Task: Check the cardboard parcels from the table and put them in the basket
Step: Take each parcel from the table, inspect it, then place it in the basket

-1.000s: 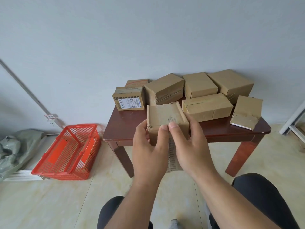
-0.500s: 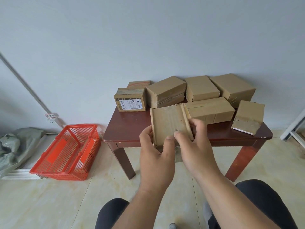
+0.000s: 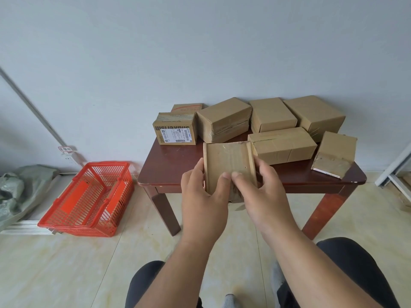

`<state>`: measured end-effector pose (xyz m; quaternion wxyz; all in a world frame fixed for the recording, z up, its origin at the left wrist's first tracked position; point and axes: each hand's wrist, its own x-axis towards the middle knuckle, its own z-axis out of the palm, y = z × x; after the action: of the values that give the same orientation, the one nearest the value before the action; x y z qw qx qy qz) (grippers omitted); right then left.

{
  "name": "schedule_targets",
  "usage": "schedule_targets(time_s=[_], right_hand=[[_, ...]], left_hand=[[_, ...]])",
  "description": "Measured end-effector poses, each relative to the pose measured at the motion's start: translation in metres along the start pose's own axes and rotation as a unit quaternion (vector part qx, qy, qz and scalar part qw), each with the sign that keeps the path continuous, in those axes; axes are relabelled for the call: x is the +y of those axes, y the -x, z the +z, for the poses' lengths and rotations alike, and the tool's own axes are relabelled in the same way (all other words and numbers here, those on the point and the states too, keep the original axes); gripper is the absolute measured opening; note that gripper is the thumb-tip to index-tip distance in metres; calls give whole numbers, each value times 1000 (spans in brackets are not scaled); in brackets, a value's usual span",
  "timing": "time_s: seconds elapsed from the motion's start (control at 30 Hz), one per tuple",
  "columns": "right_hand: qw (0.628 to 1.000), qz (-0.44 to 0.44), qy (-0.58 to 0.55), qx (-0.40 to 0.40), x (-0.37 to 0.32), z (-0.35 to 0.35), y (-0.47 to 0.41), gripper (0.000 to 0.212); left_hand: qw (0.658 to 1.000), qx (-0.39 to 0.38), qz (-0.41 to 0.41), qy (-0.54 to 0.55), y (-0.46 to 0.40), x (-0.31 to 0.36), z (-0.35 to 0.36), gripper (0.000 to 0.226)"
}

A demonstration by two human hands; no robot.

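I hold a flat cardboard parcel (image 3: 228, 162) upright in front of the table's near edge. My left hand (image 3: 203, 201) grips its left side and my right hand (image 3: 260, 196) grips its right side, both thumbs pressed on its near face. Several more cardboard parcels lie on the dark red table (image 3: 175, 170): one with a white shipping label (image 3: 175, 132), a long one (image 3: 282, 144), a flat torn one (image 3: 334, 153) at the right edge. A red plastic basket (image 3: 89, 198) stands on the floor left of the table, nothing visible inside.
The table stands against a grey wall. A grey-green sack (image 3: 15, 192) lies at the far left beside the basket. A white frame (image 3: 398, 172) leans at the far right. My knees (image 3: 355, 263) are below on the tiled floor.
The parcel has tilted in my hands so its broad face now stands more upright toward me. Both hands kept their hold; the view shifted slightly.
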<state>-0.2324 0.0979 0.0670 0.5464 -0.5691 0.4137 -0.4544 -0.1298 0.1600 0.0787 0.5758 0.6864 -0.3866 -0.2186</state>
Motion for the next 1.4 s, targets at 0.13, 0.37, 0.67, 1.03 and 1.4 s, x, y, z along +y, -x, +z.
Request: schedule_targets(time_s=[0.13,0.37,0.67,1.03,1.4], right_hand=[[999,15,-24,19,3,4,-3,30],[999,12,-45,13,4,3,4,39],[999,16,-28,31,-2,-2,-3,31],[1000,4,-11,15,4,6,9,51],[998,23,-35,38,-6,10,10,57]], left_hand=[[1000,12,20,-7,5,-3,2,42],[998,36,-35,48,-3,-6,-3,36],[999,28,-7,42,6,-3,2,44],[998,64,-10,13,-7,-6,-5,43],[998,53,22,12,9,-4,-4,35]])
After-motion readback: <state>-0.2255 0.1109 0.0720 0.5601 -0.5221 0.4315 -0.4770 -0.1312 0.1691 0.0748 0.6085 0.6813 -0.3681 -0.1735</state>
